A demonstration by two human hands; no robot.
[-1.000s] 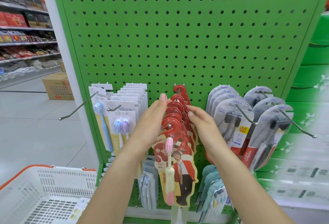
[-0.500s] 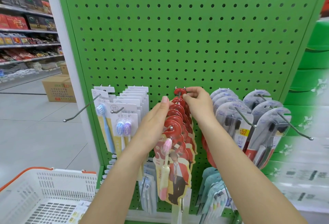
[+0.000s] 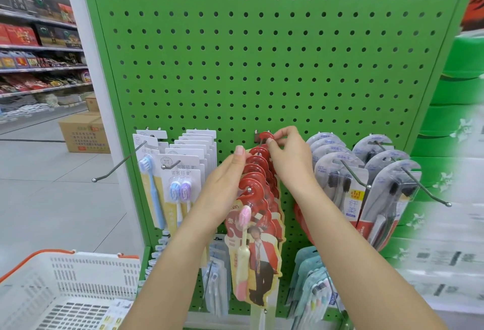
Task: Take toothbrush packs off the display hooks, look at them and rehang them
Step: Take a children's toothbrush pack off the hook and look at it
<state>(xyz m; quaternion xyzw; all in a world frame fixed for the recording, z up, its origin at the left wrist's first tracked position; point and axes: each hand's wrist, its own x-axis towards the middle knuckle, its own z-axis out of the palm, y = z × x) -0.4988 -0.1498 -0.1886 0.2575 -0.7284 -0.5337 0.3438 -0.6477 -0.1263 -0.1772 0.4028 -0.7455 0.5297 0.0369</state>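
A row of red toothbrush packs (image 3: 258, 225) hangs on a centre hook of the green pegboard (image 3: 262, 54). The front pack shows a pink toothbrush and a printed figure in a red jacket. My right hand (image 3: 288, 156) pinches the red hanger top of the rearmost pack (image 3: 265, 135) close to the board. My left hand (image 3: 225, 183) lies with straight fingers against the left side of the red row, its fingertip at the upper tabs. The hook's tip (image 3: 249, 187) pokes through the front pack's hanger.
White-carded packs (image 3: 183, 172) hang to the left, beside a bare hook (image 3: 117, 162). Grey-carded black brushes (image 3: 348, 180) hang to the right, their hooks sticking out. More packs hang lower down. A white basket with an orange rim (image 3: 65, 285) sits at lower left. Aisle shelves and a cardboard box stand far left.
My right hand rose from the middle of the red row to the rearmost pack at the board and now pinches its hanger. My left hand stayed on the row's left side.
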